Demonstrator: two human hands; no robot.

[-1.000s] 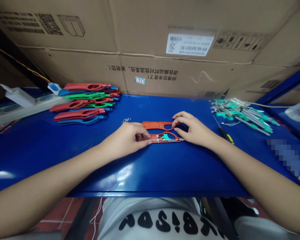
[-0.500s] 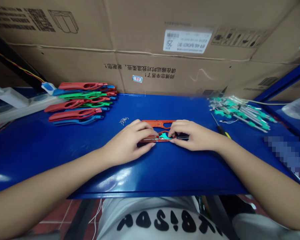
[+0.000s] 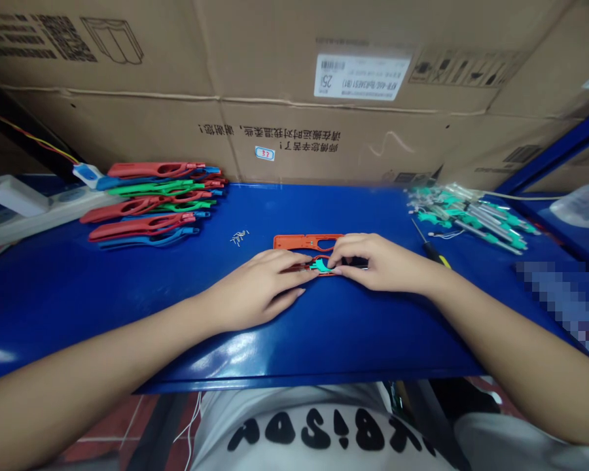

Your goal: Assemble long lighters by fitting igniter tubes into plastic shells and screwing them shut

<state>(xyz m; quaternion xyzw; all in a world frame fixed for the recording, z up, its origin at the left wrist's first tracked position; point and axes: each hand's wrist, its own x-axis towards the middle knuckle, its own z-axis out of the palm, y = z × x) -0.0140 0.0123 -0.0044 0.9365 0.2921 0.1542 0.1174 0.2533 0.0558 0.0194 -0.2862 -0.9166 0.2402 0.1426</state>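
Note:
Two orange plastic handle halves lie side by side in the middle of the blue table [image 3: 103, 288]. The far orange half [image 3: 302, 241] lies bare. The near orange half [image 3: 319, 267] carries a small teal part [image 3: 320, 264] and a thin metal rod, and both hands cover most of it. My left hand [image 3: 258, 288] rests on its left end, fingers stretched forward and pressing down. My right hand [image 3: 373, 261] has its fingers curled, pinching at the teal part and the rod.
A pile of red, green and blue handle halves [image 3: 152, 203] lies at the back left beside a white power strip [image 3: 10, 203]. Several teal-and-metal rods [image 3: 466, 212] lie at the back right, a screwdriver [image 3: 429, 248] near them. Small metal pins [image 3: 239, 237] sit left of the orange halves. Cardboard boxes [image 3: 294, 98] form the back wall.
My right hand left the far orange half and came onto the near one at the teal part. My left hand slid right along the near half, its fingers stretching out.

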